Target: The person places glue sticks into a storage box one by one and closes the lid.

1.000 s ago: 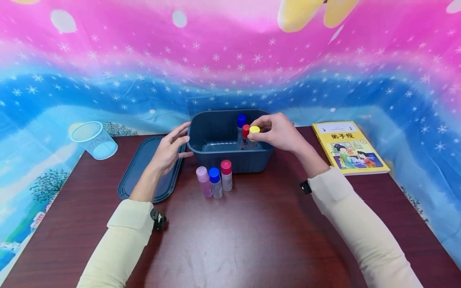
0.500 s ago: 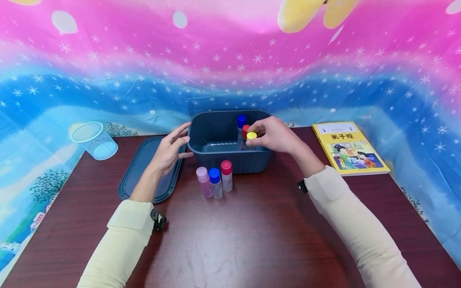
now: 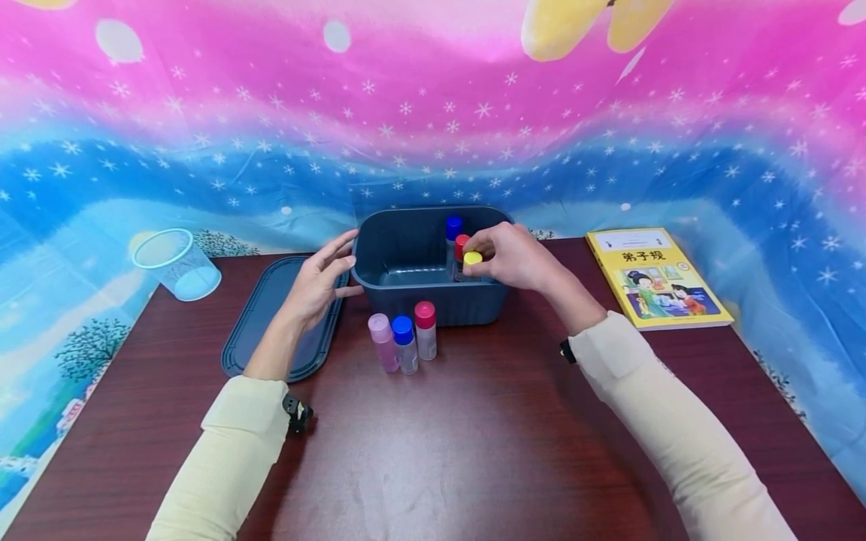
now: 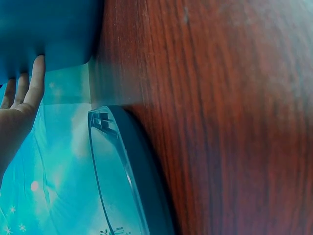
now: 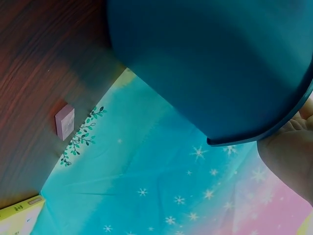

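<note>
A dark blue-grey bin [image 3: 433, 304] stands at the far side of the table. My right hand [image 3: 517, 255] reaches over its right end and pinches a yellow-capped bottle [image 3: 473, 259] by the top, low inside the bin. Beside it in the bin stand a red-capped bottle [image 3: 461, 246] and a blue-capped bottle [image 3: 454, 228], both upright. My left hand [image 3: 318, 282] touches the bin's left end with extended fingers [image 4: 36, 81]. In front of the bin stand a pink bottle [image 3: 383, 343], a clear blue-capped bottle [image 3: 405, 345] and a clear bottle with a pinkish-red cap [image 3: 426, 330].
The bin's lid [image 3: 318, 353] lies left, partly under my left forearm. A light blue mesh basket [image 3: 177, 263] leans at the far left. A yellow picture book [image 3: 656, 278] lies right. A small pink block [image 5: 65, 122] sits by the patterned backdrop [image 5: 161, 166].
My right hand has lowered the yellow-capped bottle slightly further into the bin and shifted a little left; in the last half second it barely moves. My left hand stays put.
</note>
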A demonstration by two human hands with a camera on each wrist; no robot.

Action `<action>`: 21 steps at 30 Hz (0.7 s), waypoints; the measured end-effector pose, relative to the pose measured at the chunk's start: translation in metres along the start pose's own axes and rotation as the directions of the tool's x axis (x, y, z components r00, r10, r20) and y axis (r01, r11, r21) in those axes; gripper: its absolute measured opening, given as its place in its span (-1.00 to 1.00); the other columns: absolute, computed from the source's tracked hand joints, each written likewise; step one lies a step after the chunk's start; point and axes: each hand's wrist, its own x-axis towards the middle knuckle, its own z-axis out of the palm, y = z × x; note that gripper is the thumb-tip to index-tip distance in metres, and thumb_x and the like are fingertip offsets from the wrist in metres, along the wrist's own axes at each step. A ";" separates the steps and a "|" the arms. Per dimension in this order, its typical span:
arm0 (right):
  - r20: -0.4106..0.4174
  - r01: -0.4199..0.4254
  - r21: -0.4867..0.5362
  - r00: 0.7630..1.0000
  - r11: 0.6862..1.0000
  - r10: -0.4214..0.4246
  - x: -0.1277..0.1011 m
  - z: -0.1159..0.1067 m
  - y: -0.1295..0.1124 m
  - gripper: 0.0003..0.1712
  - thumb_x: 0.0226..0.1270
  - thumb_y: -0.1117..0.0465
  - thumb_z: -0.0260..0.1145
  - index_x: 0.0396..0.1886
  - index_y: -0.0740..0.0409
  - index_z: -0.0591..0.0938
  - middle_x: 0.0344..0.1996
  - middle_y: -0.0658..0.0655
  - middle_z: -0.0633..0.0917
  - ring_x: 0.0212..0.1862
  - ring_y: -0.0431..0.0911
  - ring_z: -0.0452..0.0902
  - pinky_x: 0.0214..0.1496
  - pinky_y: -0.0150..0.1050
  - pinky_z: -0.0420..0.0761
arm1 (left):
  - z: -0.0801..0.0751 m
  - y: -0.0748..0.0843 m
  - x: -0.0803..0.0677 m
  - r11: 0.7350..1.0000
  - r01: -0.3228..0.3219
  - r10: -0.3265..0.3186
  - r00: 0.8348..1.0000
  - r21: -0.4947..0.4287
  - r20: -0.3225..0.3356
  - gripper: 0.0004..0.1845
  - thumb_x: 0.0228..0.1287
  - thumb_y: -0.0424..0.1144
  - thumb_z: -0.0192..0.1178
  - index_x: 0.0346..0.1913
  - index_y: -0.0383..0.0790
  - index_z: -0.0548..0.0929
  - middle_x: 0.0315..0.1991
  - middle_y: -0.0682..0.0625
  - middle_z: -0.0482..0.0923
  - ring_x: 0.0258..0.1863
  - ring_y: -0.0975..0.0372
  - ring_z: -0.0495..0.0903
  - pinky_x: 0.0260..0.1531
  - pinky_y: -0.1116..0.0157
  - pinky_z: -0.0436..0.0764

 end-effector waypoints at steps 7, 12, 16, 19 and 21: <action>0.011 -0.010 -0.025 1.000 1.000 0.010 0.000 0.003 0.000 -0.57 0.29 0.22 0.50 0.14 0.25 0.71 0.02 0.21 0.74 0.06 0.05 0.64 0.13 -0.03 0.62 | 0.000 -0.002 0.000 1.000 0.000 0.000 1.000 -0.003 -0.003 -0.44 0.57 -0.24 0.05 0.56 -0.01 0.31 0.57 -0.15 0.08 0.51 0.01 0.15 0.09 -0.14 0.59; 0.015 -0.006 -0.022 1.000 1.000 0.006 0.000 0.004 0.000 -0.56 0.28 0.21 0.51 0.13 0.24 0.71 0.02 0.20 0.74 0.04 0.04 0.65 0.12 -0.05 0.64 | 0.000 -0.003 -0.001 1.000 0.001 -0.001 1.000 -0.002 -0.004 -0.44 0.57 -0.25 0.04 0.56 -0.01 0.31 0.57 -0.15 0.06 0.52 0.01 0.12 0.13 -0.18 0.54; 0.021 0.002 0.006 1.000 1.000 -0.002 -0.001 0.001 0.000 -0.54 0.29 0.20 0.50 0.15 0.25 0.70 0.04 0.21 0.73 0.07 0.05 0.65 0.14 -0.04 0.65 | -0.001 -0.002 -0.001 1.000 -0.006 0.006 1.000 0.017 -0.008 -0.44 0.58 -0.22 0.06 0.56 0.02 0.31 0.58 -0.13 0.05 0.53 0.01 0.10 0.14 -0.17 0.54; 0.020 -0.015 0.044 1.000 0.999 0.014 -0.002 -0.001 0.000 -0.52 0.31 0.17 0.50 0.18 0.23 0.68 0.06 0.18 0.72 0.09 0.04 0.63 0.14 -0.02 0.64 | -0.001 -0.001 0.000 1.000 -0.008 0.008 1.000 0.021 -0.006 -0.44 0.57 -0.21 0.07 0.56 0.03 0.32 0.58 -0.13 0.05 0.53 0.01 0.10 0.13 -0.16 0.55; 0.016 -0.025 0.068 1.000 0.997 0.024 -0.003 -0.001 0.001 -0.51 0.32 0.14 0.49 0.20 0.21 0.67 0.07 0.16 0.72 0.11 0.03 0.61 0.15 -0.02 0.64 | 0.000 -0.001 0.000 1.000 -0.006 0.006 1.000 0.014 -0.005 -0.44 0.57 -0.21 0.07 0.55 0.02 0.33 0.57 -0.13 0.06 0.52 0.01 0.11 0.12 -0.15 0.56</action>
